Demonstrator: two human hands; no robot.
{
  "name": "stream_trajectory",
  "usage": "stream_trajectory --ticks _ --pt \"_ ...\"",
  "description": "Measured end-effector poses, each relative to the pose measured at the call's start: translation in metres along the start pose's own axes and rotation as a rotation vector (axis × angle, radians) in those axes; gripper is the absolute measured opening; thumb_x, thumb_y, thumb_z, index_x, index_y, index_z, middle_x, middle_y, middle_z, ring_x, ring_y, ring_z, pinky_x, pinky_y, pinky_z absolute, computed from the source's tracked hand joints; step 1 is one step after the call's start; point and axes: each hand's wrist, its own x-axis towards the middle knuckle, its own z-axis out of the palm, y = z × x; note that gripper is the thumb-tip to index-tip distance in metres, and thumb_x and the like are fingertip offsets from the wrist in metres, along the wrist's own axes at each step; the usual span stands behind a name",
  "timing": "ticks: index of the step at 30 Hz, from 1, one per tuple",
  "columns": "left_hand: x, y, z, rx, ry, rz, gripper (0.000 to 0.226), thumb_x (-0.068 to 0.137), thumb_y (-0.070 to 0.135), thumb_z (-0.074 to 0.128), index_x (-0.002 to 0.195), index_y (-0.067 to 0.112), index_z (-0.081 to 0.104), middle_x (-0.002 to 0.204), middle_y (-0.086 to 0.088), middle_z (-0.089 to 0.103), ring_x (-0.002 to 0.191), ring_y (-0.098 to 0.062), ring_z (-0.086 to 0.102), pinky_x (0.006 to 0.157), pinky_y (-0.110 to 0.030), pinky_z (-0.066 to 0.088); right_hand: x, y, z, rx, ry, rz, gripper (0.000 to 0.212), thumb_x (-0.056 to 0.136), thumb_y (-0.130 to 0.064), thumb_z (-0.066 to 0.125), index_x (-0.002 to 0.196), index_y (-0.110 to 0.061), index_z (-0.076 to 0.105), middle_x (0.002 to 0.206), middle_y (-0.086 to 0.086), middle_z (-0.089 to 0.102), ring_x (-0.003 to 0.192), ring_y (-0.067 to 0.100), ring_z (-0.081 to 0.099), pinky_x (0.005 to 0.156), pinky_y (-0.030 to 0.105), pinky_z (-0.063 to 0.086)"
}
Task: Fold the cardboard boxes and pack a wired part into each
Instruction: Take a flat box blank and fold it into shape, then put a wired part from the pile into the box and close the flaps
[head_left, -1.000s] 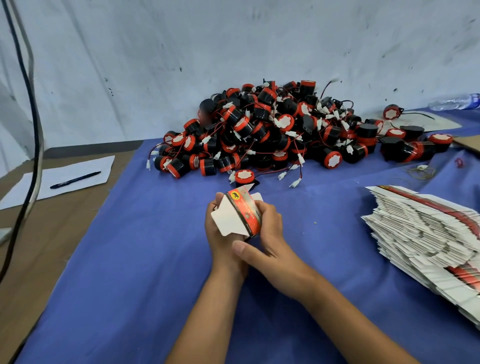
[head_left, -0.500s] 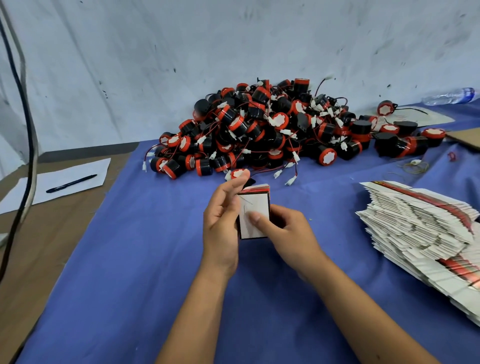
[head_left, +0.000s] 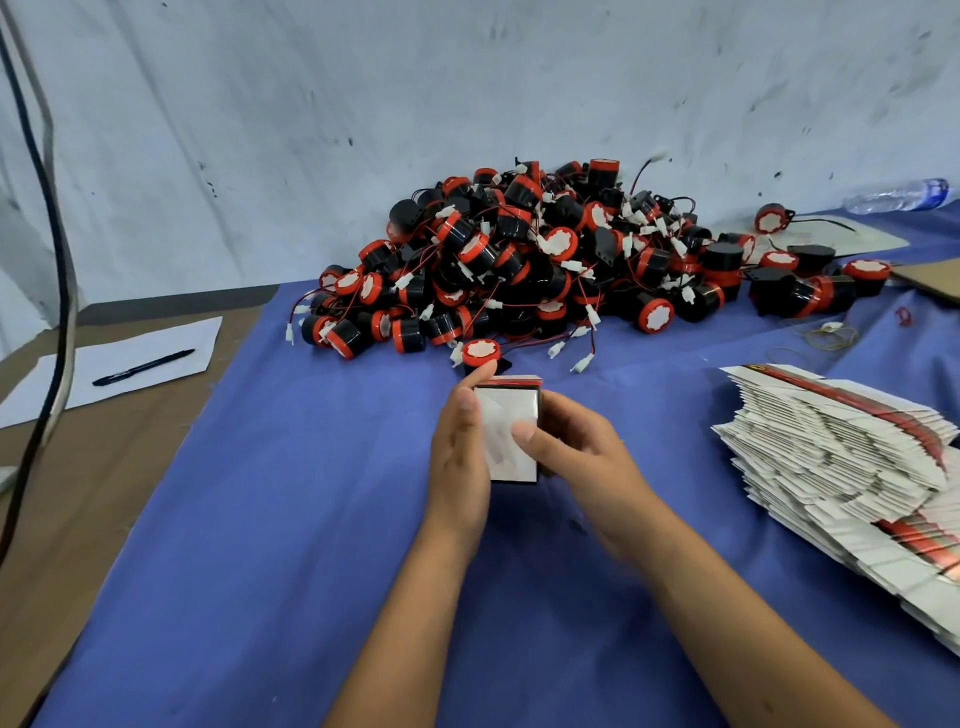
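A small cardboard box (head_left: 511, 434) with a white face and red-black edges is held between both hands above the blue cloth. My left hand (head_left: 460, 457) grips its left side, thumb along the edge and a fingertip on its top. My right hand (head_left: 576, 452) holds its right side with the thumb pressed on the white face. A big pile of black-and-red wired parts (head_left: 545, 260) lies behind the box against the wall. A stack of flat unfolded boxes (head_left: 841, 457) lies to the right.
The blue cloth (head_left: 291, 519) covers the table. On the bare brown surface at the left lie a white sheet (head_left: 119, 364) and a black pen (head_left: 143, 359). A black cable (head_left: 57, 260) hangs at the far left. A plastic bottle (head_left: 898, 195) lies at the back right.
The box has gone from an open, tilted shape with loose flaps to a squared block with its white face toward me. My right thumb moved onto that face.
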Motion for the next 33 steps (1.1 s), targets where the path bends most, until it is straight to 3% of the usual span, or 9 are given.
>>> stream_trajectory --ticks 3,9,11,14,17,20,25,29,33 --pt "0.002 -0.008 -0.004 0.132 0.075 -0.046 0.057 0.103 0.063 0.031 0.123 0.023 0.066 0.128 -0.007 0.067 0.123 -0.025 0.063 0.104 -0.040 0.052 0.001 -0.001 -0.001 -0.071 0.081 -0.055 0.025 0.087 -0.022 0.075 0.112 -0.022 0.073 0.105 0.001 0.076 0.100 0.025 0.071 0.088 0.041 0.059" --pt "0.005 -0.005 -0.016 0.258 -0.017 0.038 0.044 0.087 0.070 0.053 0.124 0.048 0.059 0.112 0.020 0.070 0.104 0.001 0.066 0.084 -0.016 0.052 0.003 0.012 0.008 -1.301 0.082 -0.367 0.016 0.080 -0.018 0.071 0.090 -0.027 0.063 0.082 -0.012 0.068 0.085 0.018 0.058 0.073 0.040 0.041" --pt "0.005 -0.009 -0.018 0.434 0.036 0.086 0.020 0.091 0.056 0.058 0.107 0.044 0.060 0.096 0.025 0.070 0.087 0.003 0.066 0.070 -0.013 0.049 0.003 0.013 0.011 -1.186 -0.043 -0.421 0.014 0.081 -0.015 0.061 0.090 -0.025 0.065 0.087 -0.011 0.070 0.093 0.018 0.061 0.077 0.038 0.043" --pt "0.014 -0.014 -0.029 0.493 0.325 0.069 0.012 0.102 0.024 0.055 0.091 0.029 0.057 0.076 0.016 0.063 0.074 0.003 0.060 0.057 -0.011 0.041 0.013 0.009 0.011 -0.838 0.209 -0.676 0.018 0.092 -0.012 0.054 0.101 -0.013 0.070 0.098 -0.008 0.069 0.099 0.017 0.057 0.086 0.026 0.045" --pt "0.022 -0.017 -0.043 0.554 0.537 0.014 0.012 0.103 0.012 0.050 0.096 0.020 0.056 0.080 0.012 0.059 0.074 -0.013 0.054 0.053 -0.015 0.034 0.058 0.008 0.007 -0.854 0.409 -0.461 0.015 0.098 -0.020 0.052 0.103 -0.015 0.066 0.093 -0.006 0.067 0.095 0.020 0.056 0.074 0.031 0.047" --pt "0.021 -0.016 -0.044 0.603 0.569 0.014 0.013 0.101 0.008 0.048 0.096 0.020 0.053 0.080 0.012 0.057 0.071 -0.010 0.052 0.052 -0.015 0.031 0.118 0.021 0.001 -1.223 0.152 -0.003 0.045 0.099 -0.038 0.060 0.138 -0.017 0.051 0.125 0.006 0.059 0.124 0.032 0.043 0.098 0.042 0.044" --pt "0.022 -0.017 -0.048 0.618 0.557 0.004 0.014 0.102 0.012 0.047 0.098 0.023 0.053 0.087 0.008 0.060 0.077 -0.015 0.055 0.054 -0.017 0.034 0.178 0.034 -0.011 -1.579 -0.330 0.051 0.084 0.103 -0.030 0.059 0.164 -0.030 0.000 0.171 0.002 0.008 0.157 0.031 0.002 0.122 0.059 0.020" --pt "0.023 -0.017 -0.050 0.493 0.553 -0.038 0.016 0.102 0.014 0.050 0.093 0.027 0.054 0.087 0.012 0.064 0.078 -0.004 0.059 0.052 -0.011 0.039 0.178 0.026 -0.012 -1.570 -0.430 0.081 0.063 0.100 -0.030 0.064 0.154 -0.020 0.033 0.143 0.011 0.041 0.123 0.038 0.053 0.100 0.051 0.047" --pt "0.025 -0.019 -0.047 0.242 0.525 -0.090 0.010 0.098 0.015 0.052 0.090 0.019 0.054 0.087 0.004 0.065 0.078 -0.015 0.061 0.060 -0.024 0.045 0.141 0.002 -0.014 -1.147 -0.026 -0.062 0.050 0.096 -0.049 0.064 0.129 -0.014 0.048 0.121 0.007 0.052 0.101 0.031 0.057 0.084 0.046 0.049"
